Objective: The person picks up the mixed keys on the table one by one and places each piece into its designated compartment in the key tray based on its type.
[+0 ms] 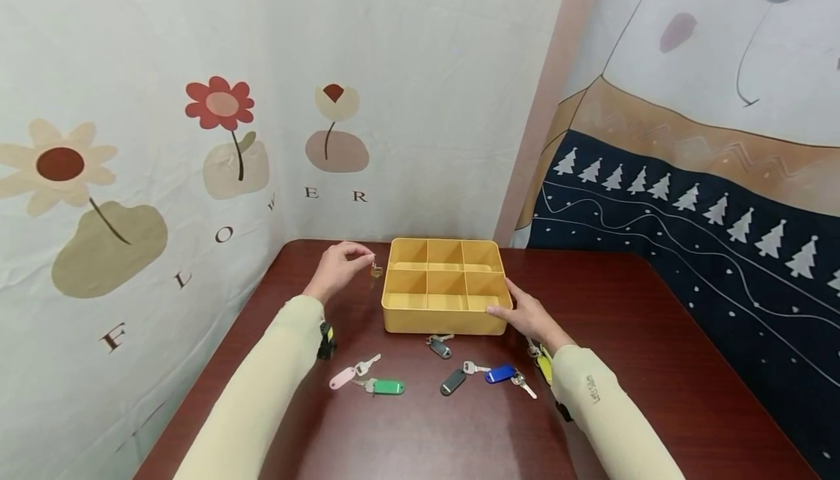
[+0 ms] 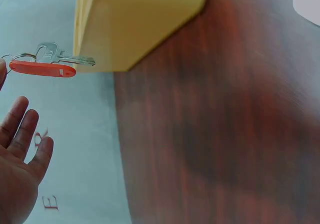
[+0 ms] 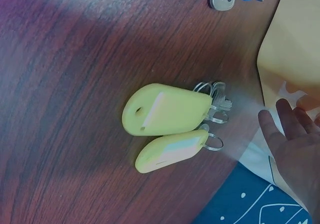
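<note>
Over the red-brown worktop, your left fingers pinch a red plastic tag by its silver ring; loosening could drop it.

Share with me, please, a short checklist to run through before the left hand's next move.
1. Silver metal key with a flat red plastic tag held: ok, the left hand pinches it by its ring end.
2. Yellow rectangular six-compartment box upright: ok, its compartments face up.
3. Box steadied: ok, the right hand is at its front right corner.
4. Key above the box: not ok, it hangs beside the left side.
5. Green plastic tag away from the left hand: ok, it lies nearer the wearer.
6. Writing on the red tag: cannot tell, none is readable.
</note>
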A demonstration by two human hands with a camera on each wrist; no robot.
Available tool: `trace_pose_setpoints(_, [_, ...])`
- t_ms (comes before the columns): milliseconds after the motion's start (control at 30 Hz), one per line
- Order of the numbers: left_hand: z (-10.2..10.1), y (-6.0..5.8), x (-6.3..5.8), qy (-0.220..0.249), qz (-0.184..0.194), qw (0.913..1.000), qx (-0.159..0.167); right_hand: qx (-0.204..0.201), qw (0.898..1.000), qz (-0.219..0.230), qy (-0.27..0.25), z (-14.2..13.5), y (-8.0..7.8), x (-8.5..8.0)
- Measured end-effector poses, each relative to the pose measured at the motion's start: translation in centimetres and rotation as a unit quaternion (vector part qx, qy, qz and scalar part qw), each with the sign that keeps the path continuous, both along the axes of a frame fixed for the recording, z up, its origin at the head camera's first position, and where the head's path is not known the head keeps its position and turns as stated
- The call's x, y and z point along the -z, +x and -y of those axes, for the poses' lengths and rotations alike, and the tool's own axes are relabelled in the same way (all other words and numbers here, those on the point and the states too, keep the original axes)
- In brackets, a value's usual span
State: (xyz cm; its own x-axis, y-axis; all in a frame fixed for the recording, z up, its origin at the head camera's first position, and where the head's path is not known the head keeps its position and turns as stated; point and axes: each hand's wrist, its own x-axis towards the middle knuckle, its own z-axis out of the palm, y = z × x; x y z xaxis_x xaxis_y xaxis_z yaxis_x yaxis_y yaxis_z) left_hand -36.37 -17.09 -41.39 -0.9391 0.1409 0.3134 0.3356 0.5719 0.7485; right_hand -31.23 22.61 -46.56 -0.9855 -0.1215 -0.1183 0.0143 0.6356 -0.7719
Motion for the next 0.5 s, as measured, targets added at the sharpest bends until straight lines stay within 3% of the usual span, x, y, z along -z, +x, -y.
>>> trace_pose_setpoints(233, [-3.2,-2.3,-0.9,0.007,0.006,0.9999,0.01,0.012,1.0,0.008,-0.01,-0.1,0.1,-0.2])
trace_pose_setpoints(500, [-5.8,-3.8,-1.1,0.033,0.028,0.999,0.013,0.014,1.0,0.009,-0.026,0.1,0.0,-0.4])
